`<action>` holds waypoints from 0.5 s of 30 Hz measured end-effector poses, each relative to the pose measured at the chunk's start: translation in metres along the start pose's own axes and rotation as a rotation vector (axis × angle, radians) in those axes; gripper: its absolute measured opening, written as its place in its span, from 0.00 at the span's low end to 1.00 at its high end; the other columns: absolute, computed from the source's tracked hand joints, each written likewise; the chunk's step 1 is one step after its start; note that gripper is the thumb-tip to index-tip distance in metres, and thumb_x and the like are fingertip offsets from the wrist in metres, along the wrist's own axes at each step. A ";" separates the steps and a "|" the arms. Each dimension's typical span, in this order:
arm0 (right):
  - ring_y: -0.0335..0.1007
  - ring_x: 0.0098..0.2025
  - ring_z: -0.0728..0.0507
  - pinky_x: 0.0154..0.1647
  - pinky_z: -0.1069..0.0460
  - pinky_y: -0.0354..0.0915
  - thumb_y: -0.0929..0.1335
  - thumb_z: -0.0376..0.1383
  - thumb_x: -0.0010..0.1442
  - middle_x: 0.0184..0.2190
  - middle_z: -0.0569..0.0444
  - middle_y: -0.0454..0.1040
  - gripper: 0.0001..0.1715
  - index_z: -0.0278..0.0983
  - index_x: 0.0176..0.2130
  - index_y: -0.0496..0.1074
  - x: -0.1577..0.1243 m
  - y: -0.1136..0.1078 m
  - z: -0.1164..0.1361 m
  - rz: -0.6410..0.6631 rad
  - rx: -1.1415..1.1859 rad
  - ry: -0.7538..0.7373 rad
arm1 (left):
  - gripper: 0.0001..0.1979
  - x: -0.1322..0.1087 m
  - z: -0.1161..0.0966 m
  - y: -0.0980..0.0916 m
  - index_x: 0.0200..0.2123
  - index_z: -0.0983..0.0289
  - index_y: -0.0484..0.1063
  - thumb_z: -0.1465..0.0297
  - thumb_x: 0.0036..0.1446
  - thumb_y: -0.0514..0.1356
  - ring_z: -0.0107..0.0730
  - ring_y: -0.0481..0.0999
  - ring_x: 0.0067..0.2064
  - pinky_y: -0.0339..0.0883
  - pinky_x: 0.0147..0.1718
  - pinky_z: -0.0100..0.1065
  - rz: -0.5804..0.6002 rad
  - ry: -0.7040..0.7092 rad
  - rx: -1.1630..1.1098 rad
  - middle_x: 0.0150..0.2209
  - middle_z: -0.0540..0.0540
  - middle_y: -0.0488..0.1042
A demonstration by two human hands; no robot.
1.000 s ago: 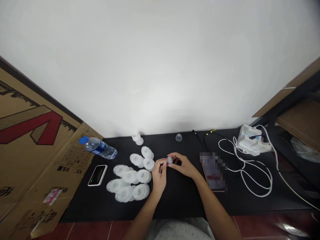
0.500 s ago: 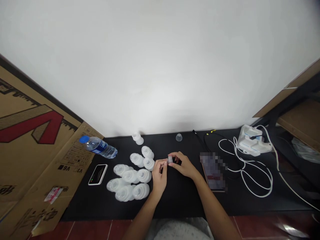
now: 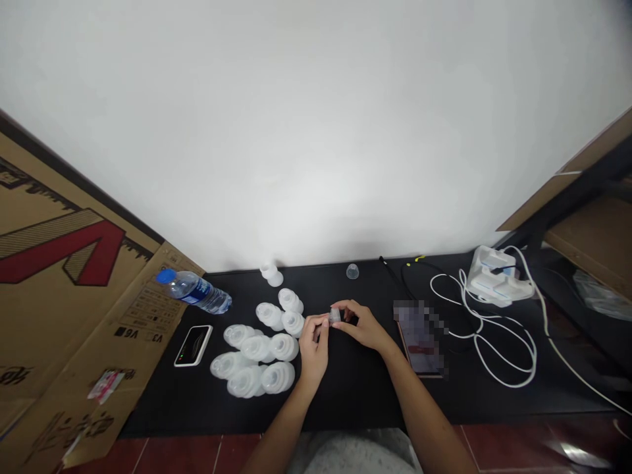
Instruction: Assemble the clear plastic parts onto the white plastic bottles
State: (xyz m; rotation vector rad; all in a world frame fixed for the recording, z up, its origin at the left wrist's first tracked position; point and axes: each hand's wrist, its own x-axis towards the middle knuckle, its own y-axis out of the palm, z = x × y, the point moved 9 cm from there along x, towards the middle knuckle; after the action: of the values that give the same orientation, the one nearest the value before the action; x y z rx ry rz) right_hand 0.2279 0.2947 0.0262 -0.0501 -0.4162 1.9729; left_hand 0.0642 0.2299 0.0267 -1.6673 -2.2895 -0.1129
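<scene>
In front of me, over the black table [image 3: 353, 388], both hands meet at a small clear ridged plastic cap [image 3: 335, 316]. My right hand [image 3: 363, 324] pinches it between thumb and fingers from the right. My left hand [image 3: 315, 345] is closed at its left end, fingertips against it; they hide part of it. Just left of my left hand stand several translucent white plastic bottles [image 3: 254, 347] with clear domed tops, grouped close together. A similar white piece [image 3: 271, 274] sits apart by the wall. A clear dome-shaped cap [image 3: 352, 271] rests on the table beyond my hands.
A water bottle [image 3: 200, 291] lies at the left by a cardboard box [image 3: 89, 316], with a white-framed device [image 3: 193, 345] nearer me. At the right are a phone-like tablet [image 3: 419, 342], partly blurred, a looped white cable [image 3: 530, 368] and a white power strip [image 3: 498, 280].
Almost nothing differs. Both hands stay together on the small cap, which has turned slightly between the fingers; the whole view has shifted a little.
</scene>
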 end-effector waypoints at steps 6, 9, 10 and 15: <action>0.73 0.40 0.42 0.46 0.46 0.70 0.77 0.52 0.66 0.42 0.53 0.79 0.25 0.45 0.58 0.80 0.000 0.000 0.002 0.033 0.047 0.012 | 0.14 -0.001 0.005 0.001 0.43 0.61 0.81 0.57 0.74 0.62 0.41 0.82 0.49 0.79 0.48 0.39 0.002 -0.051 -0.043 0.46 0.59 0.81; 0.73 0.40 0.42 0.47 0.46 0.70 0.77 0.51 0.67 0.45 0.52 0.80 0.24 0.45 0.58 0.79 -0.001 0.001 0.003 0.062 0.071 0.003 | 0.16 -0.002 0.012 0.001 0.43 0.61 0.80 0.55 0.74 0.62 0.43 0.82 0.51 0.78 0.51 0.42 0.003 -0.090 -0.070 0.47 0.60 0.81; 0.73 0.40 0.42 0.47 0.46 0.70 0.76 0.50 0.68 0.46 0.52 0.80 0.24 0.45 0.58 0.79 -0.001 0.001 0.004 0.071 0.075 -0.002 | 0.16 -0.002 0.014 0.001 0.43 0.61 0.80 0.55 0.73 0.62 0.43 0.82 0.50 0.78 0.51 0.42 0.003 -0.102 -0.073 0.47 0.60 0.81; 0.73 0.42 0.42 0.49 0.46 0.70 0.76 0.47 0.69 0.48 0.52 0.80 0.22 0.45 0.59 0.78 -0.001 0.003 0.003 0.111 0.078 -0.012 | 0.18 -0.003 0.024 0.001 0.42 0.61 0.80 0.52 0.72 0.63 0.42 0.83 0.48 0.80 0.50 0.42 -0.001 -0.178 -0.127 0.45 0.59 0.81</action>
State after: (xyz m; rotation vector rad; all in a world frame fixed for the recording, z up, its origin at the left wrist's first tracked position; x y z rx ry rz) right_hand 0.2249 0.2915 0.0279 -0.0123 -0.3499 2.0980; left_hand 0.0616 0.2332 0.0024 -1.8052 -2.4594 -0.1167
